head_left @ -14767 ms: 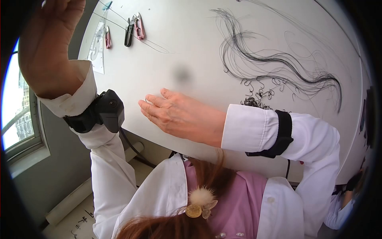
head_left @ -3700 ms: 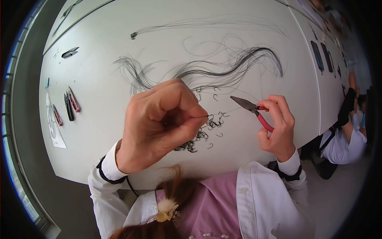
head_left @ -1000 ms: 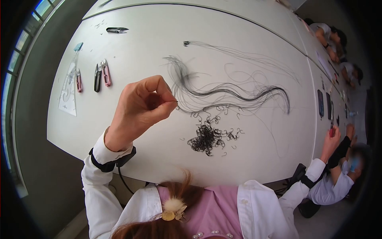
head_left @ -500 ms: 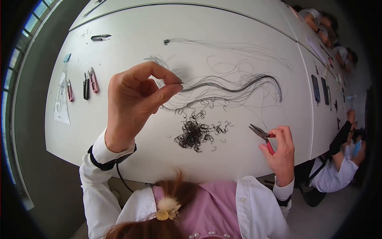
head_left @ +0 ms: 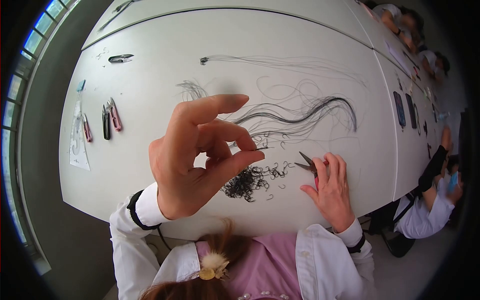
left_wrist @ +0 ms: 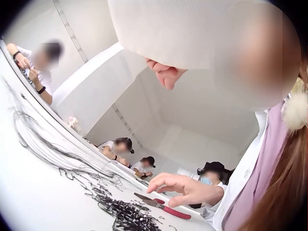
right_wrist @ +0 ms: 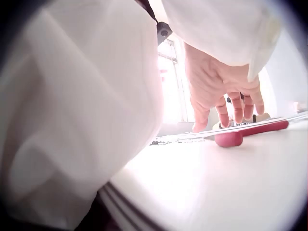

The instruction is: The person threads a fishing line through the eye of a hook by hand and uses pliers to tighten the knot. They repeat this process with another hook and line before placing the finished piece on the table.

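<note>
My left hand [head_left: 187, 150] is raised over the table, pinching a tiny dark fish hook [head_left: 262, 148] between thumb and a finger, with the index finger lifted away. Most of the hook is hidden by the fingertips. A pair of red-handled pliers [left_wrist: 174, 212] lies on the white table, jaws spread, beneath my right hand [head_left: 331, 192]. In the right wrist view the fingers of this hand [right_wrist: 216, 79] hang loosely above the red handles [right_wrist: 264, 128]. Between the hands, partly behind the left one, is a pile of black fish hooks [head_left: 245, 185].
A wavy bundle of dark fishing line [head_left: 300, 117] stretches behind the pile. Farther back lies a thinner bunch of lines [head_left: 240, 58] with hooks at one end. Thread snips [head_left: 114, 115] and a clear set square [head_left: 78, 145] are on the left. Phones [head_left: 399, 109] lie at the right.
The right hand, which held the pliers, has moved left and let them go on the table. The left hand has shifted right and lower, and its index finger has lifted off the pinch.
</note>
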`<state>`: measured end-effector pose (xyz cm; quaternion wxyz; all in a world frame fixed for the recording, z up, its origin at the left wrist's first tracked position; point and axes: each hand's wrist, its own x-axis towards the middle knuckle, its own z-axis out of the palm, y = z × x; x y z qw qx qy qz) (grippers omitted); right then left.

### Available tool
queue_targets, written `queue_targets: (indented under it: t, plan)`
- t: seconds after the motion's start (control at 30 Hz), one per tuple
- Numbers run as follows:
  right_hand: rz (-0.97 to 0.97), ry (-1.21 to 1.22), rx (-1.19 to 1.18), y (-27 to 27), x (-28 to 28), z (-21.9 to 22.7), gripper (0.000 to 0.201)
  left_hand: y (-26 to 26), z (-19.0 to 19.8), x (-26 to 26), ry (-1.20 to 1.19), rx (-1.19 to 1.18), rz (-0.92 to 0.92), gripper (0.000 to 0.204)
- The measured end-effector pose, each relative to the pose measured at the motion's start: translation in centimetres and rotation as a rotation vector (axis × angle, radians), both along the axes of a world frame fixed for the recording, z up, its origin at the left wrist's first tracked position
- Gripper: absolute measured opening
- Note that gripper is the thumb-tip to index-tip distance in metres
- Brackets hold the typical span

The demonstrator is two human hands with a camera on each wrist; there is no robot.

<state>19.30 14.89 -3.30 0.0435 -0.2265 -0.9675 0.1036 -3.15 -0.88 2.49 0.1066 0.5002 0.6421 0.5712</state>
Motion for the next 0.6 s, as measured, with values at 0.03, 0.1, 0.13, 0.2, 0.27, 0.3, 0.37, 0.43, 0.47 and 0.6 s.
queue_targets:
  t: [0.03, 0.1, 0.13, 0.2, 0.27, 0.3, 0.37, 0.43, 0.47, 0.6]
  plan:
    - [0.031, 0.038, -0.03, 0.2, -0.4, 0.8, 0.054, 0.0, -0.1, 0.0, 0.05, 0.026, -0.022, 0.062]
    - [0.078, 0.122, -0.132, 1.1, -1.3, 2.6, 0.047, -0.1, 0.0, 0.0, 0.124, 0.026, -0.043, 0.063]
    - [0.123, 0.213, -0.234, 1.5, -1.8, 3.7, 0.041, -0.1, 0.1, 0.0, 0.207, 0.026, -0.066, 0.064]
    - [0.188, 0.313, -0.324, 1.9, -3.9, 6.6, 0.035, 0.0, -0.1, 0.0, 0.233, 0.077, -0.09, 0.065]
    - [0.257, 0.41, -0.408, 1.9, -6.1, 8.3, 0.03, 0.0, -0.1, -0.1, 0.268, 0.088, -0.14, 0.066]
    - [0.31, 0.443, -0.447, 1.8, -7.2, 8.8, 0.028, -0.1, -0.1, -0.1, 0.249, 0.08, -0.153, 0.067]
    - [0.371, 0.47, -0.486, 1.5, -8.6, 8.9, 0.025, 0.0, -0.2, 0.0, 0.233, 0.092, -0.147, 0.068]
    - [0.448, 0.445, -0.596, 1.3, -9.7, 8.7, 0.023, 0.0, -0.4, 0.0, 0.214, 0.102, -0.134, 0.068]
    - [0.456, 0.436, -0.597, 1.1, -10.0, 8.6, 0.023, 0.1, -0.5, -0.1, 0.2, 0.105, -0.126, 0.068]
    - [0.419, 0.475, -0.597, 0.9, -10.6, 7.8, 0.02, 0.2, -0.6, -0.2, 0.164, 0.093, -0.1, 0.067]
